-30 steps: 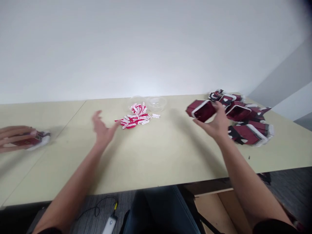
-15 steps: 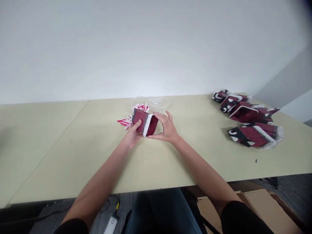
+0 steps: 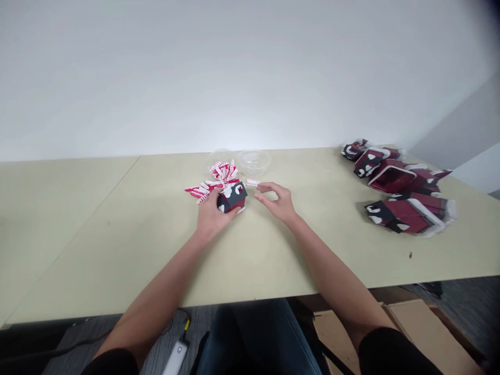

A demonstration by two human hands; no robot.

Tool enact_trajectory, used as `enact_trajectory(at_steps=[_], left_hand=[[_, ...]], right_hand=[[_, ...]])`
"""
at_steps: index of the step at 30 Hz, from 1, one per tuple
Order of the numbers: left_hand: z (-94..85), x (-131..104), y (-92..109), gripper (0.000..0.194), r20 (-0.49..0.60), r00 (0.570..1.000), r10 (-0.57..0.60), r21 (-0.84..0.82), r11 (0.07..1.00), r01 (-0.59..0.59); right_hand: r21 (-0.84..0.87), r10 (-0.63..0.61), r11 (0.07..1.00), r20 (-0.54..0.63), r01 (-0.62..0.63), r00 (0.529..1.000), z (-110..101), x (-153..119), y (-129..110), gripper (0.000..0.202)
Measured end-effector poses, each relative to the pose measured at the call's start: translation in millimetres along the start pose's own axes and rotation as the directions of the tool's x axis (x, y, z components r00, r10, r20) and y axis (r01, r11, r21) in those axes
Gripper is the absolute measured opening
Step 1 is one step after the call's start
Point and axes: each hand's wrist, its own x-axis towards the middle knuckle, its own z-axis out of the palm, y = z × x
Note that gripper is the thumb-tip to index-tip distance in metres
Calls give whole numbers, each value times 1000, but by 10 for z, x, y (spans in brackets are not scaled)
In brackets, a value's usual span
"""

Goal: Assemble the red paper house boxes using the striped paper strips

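Note:
A small dark red box with black and white patches is at the middle of the table, its patterned face turned up. My left hand is wrapped round its left and near sides. To the right of the box, my right hand is apart from it, fingers spread and curved, with nothing between them. Just beyond those fingertips lies one small white wrapped piece. Behind and left of the box is a pile of red-and-white striped wrapped pieces.
Two clear round plastic dishes stand behind the box, one at the right. Several dark red folded boxes lie at the table's right. A small dark bit is near the front edge. Cardboard boxes sit below.
The box has turned from showing its open end to its black and white patterned face. My right hand has let go of it and moved slightly right. The single white piece now shows.

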Motion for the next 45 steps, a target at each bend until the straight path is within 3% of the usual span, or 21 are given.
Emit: enact_trajectory(at_steps=[4, 8, 11, 14, 16, 19, 22, 26, 30, 34, 37, 40, 45], left_hand=[[91, -106, 96, 79, 37, 999, 21, 186, 982, -27], [37, -159, 160, 89, 131, 982, 137, 103, 983, -151], [-92, -120, 130, 58, 179, 945, 274, -44, 962, -270], [-202, 2, 15, 44, 99, 944, 314, -51, 949, -310], [-251, 109, -99, 42, 26, 962, 273, 22, 962, -274], [-313, 249, -273, 39, -23, 992, 127, 282, 952, -115], [-370, 327, -386, 37, 67, 998, -12, 508, 861, -24], [-423, 384, -451, 26, 155, 983, -96, 573, 819, -10], [-464, 441, -501, 29, 74, 994, -74, 406, 913, 38], [-425, 424, -473, 32, -99, 994, -47, -20, 999, 45], [-312, 346, -378, 35, -27, 997, 69, -216, 974, -73], [-195, 264, -289, 28, 86, 953, 289, -268, 928, -257], [-134, 225, -271, 17, 19, 896, 444, -365, 837, -407]], right_hand=[[-99, -72, 992, 88, 80, 994, 125, -89, -214, 57], [-244, -32, 968, 111, 59, 993, 146, -132, -281, 74], [-141, -12, 989, 238, 46, 971, 90, -106, -216, 86], [-19, -29, 999, 287, 36, 957, 43, -79, -163, 90], [-20, -10, 1000, 273, 17, 962, 32, -77, -156, 90], [-41, 34, 999, 239, -25, 970, 31, -81, -152, 78], [-31, 49, 999, 233, -43, 971, 30, -73, -120, 71], [-105, 42, 994, 211, -20, 977, 44, -54, -48, 82], [-234, 109, 970, 161, -69, 981, 70, -50, 18, 90], [-235, 128, 967, 121, -97, 984, 75, -50, 75, 80], [-136, 89, 988, 152, -68, 984, 68, -47, 121, 77], [-98, 51, 995, 192, -33, 980, 61, -43, 171, 78], [-111, -8, 993, 229, 34, 973, 62, -47, 231, 77]])
